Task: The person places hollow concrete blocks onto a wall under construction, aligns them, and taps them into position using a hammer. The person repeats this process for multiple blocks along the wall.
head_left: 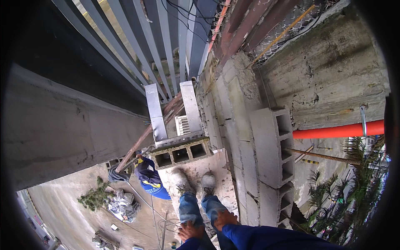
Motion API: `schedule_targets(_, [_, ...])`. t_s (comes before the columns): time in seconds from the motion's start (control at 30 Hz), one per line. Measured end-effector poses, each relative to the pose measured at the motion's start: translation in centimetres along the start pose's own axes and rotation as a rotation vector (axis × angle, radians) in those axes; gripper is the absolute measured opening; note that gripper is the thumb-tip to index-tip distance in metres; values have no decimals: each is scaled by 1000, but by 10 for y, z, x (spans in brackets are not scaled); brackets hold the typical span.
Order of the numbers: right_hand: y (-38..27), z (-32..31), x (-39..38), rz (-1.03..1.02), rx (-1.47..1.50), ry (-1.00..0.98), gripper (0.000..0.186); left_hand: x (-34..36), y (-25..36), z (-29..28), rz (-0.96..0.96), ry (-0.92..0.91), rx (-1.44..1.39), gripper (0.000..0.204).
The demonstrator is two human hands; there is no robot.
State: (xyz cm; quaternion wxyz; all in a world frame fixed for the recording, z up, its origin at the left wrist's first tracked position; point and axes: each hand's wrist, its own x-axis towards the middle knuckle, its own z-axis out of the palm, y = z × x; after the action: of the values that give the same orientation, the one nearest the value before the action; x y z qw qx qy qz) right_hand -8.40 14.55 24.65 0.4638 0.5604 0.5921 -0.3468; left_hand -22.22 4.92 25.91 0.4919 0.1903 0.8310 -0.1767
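Looking straight down past my knees: I'm perched high on a narrow concrete ledge (196, 166), boots at its edge, big drop on my left to the ground.

Left hand (191, 230) rests on my left knee, fingers curled loosely over the denim, holding nothing. Right hand (225, 218) sits on the right thigh, fingers spread flat, also empty. Both blue sleeves enter from the lower edge.

Nearest work item is the hollow concrete block (180, 153), lying just ahead of my boots, three cells facing me. Its long axis runs left-right across my view, tilted slightly up to the right. It lies forward of both hands, past the boots, well apart from the fingers; left hand looks marginally nearer, roughly in line with the block's middle.

To the right, a second hollow block (271, 146) stands on end on the block wall (233, 125), long axis running away from me, cells facing right. Right hand is the nearer one for that.

Beyond the near block: grey metal frame (171, 112) and rusty pipes. Orange pipe (337, 131) and rebar (325, 157) cross at right.

Below left, another person in a blue shirt (152, 183) bends over near the ground; rubble bags (121, 204) lie nearby.
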Motion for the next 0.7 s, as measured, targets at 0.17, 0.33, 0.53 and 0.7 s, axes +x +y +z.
schedule_targets(0.17, [2,7,10,-10,-1,66,52,16,-8,15,4,57,58,76])
schedule_targets(0.33, [1,15,13,4,-40,119,49,20,-13,22,35,113,17,74])
schedule_targets(0.53, [4,17,20,11,-2,89,56,21,-13,25,42,89,14,73])
schedule_targets(0.7, [-3,14,18,1,-38,126,52,17,-8,12,34,24,-2,73])
